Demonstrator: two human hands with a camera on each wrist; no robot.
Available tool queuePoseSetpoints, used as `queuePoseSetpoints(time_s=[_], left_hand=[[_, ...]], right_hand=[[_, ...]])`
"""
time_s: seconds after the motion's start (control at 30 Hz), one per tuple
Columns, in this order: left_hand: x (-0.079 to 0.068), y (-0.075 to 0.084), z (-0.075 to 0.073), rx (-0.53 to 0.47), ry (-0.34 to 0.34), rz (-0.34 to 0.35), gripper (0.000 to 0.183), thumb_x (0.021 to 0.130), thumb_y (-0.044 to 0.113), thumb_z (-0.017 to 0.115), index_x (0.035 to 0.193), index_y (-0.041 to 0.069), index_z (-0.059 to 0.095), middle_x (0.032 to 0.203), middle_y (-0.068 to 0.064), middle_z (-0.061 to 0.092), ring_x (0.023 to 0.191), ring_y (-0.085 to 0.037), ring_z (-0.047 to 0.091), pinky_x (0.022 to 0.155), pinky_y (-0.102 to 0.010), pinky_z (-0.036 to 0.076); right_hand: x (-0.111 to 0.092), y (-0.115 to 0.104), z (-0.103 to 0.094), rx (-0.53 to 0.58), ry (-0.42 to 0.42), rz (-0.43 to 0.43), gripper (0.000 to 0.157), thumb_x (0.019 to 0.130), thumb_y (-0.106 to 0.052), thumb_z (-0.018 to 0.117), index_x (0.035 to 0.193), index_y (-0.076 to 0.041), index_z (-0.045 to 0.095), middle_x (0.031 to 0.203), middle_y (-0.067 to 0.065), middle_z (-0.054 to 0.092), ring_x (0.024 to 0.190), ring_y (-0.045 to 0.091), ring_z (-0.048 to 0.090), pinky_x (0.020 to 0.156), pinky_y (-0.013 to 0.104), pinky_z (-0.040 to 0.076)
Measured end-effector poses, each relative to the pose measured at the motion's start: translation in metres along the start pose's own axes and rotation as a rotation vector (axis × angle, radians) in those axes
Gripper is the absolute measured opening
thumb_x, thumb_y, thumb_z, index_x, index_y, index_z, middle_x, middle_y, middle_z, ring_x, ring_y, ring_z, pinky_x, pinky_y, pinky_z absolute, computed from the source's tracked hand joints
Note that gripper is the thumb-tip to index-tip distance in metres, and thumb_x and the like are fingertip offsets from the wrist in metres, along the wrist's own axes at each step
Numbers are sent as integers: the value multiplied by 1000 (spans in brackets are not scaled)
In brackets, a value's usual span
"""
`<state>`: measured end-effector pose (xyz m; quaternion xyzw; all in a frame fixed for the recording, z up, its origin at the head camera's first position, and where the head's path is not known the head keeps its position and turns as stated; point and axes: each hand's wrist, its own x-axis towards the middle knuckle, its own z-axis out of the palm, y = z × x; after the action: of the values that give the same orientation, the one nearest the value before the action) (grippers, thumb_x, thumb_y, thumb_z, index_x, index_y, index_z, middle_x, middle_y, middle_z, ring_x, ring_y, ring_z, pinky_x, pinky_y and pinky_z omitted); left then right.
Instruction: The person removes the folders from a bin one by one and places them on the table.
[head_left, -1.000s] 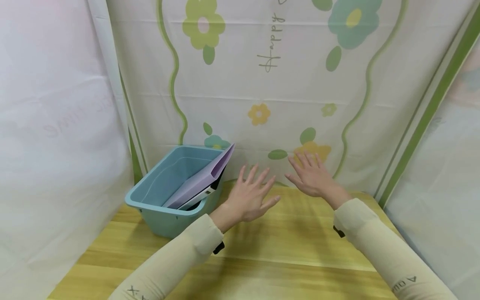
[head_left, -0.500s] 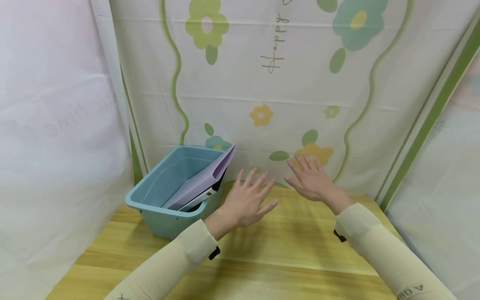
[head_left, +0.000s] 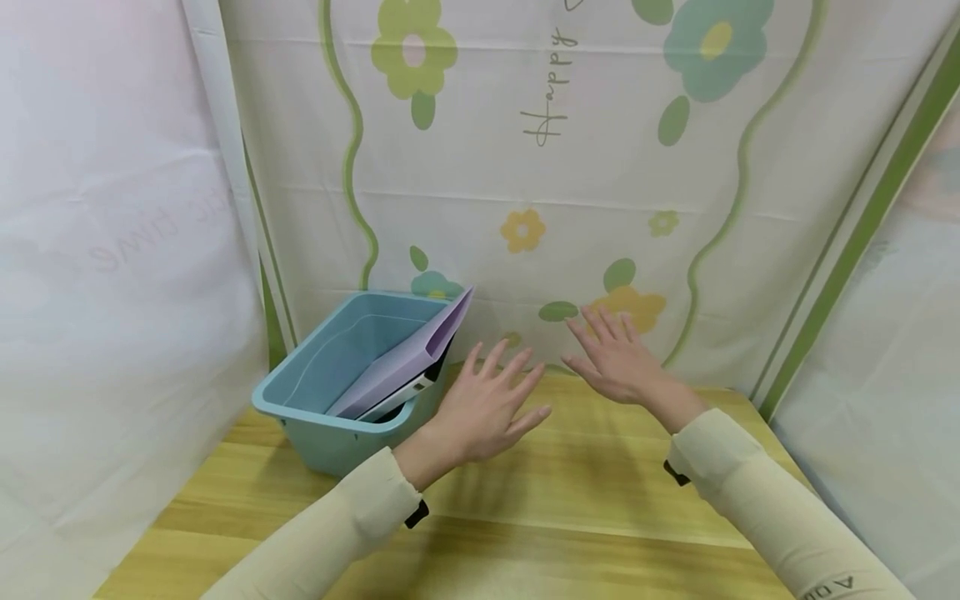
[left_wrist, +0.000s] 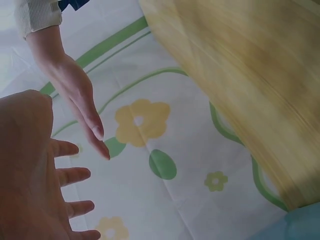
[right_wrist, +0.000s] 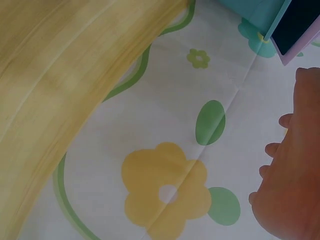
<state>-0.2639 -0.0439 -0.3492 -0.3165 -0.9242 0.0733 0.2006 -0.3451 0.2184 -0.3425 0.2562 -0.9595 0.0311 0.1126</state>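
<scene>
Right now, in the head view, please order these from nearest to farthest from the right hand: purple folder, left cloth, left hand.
1. Left hand, just left of the right hand
2. Purple folder, farther left
3. Left cloth, at far left

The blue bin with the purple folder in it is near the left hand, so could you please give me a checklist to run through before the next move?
1. Blue bin upright on the table: ok, it stands on its base.
2. Left hand free: ok, it holds nothing.
3. Right hand free: ok, it holds nothing either.
4. Purple folder wholly below the bin's rim: not ok, it leans with its upper end jutting past the rim.
5. Black-and-white item under the folder identified: cannot tell, it is mostly covered.
</scene>
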Motion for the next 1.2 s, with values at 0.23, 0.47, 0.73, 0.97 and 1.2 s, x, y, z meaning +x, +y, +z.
queuePoseSetpoints(time_s=[0.23,0.47,0.73,0.97,1.2], left_hand=[[-9,-4,-3,-17,28,15,67,106,64,21,158,27,38,163,-2,35,152,-37,26,119,-62,21],[-16,-7,-9,-23,38,14,66,106,64,23,157,27,40,162,-3,37,152,-36,25,118,-61,24],[-20,-8,-14,-33,61,26,65,106,63,24,157,26,42,162,-3,38,151,-35,28,117,-60,27],[-27,-10,-16,-33,125,43,64,106,63,27,154,26,46,158,-3,42,148,-34,34,115,-58,31],[-32,-16,-16,-44,198,58,60,105,61,34,151,24,49,154,-4,46,143,-35,40,113,-56,34]], right_hand=[[-3,-5,-3,34,-2,-1,73,107,-53,40,162,-8,22,169,21,10,155,46,3,120,65,-4],[-5,-9,-2,45,13,-8,72,107,-52,42,162,-9,23,169,20,10,156,44,3,120,65,1],[-6,-11,-2,65,34,-19,71,107,-50,43,162,-9,24,168,21,14,155,44,6,120,66,2],[-7,-16,-6,72,38,-23,70,107,-49,45,162,-10,24,168,21,15,155,44,8,120,66,2],[-9,-19,-5,72,56,-33,70,107,-48,46,161,-9,25,168,21,16,154,46,13,119,67,5]])
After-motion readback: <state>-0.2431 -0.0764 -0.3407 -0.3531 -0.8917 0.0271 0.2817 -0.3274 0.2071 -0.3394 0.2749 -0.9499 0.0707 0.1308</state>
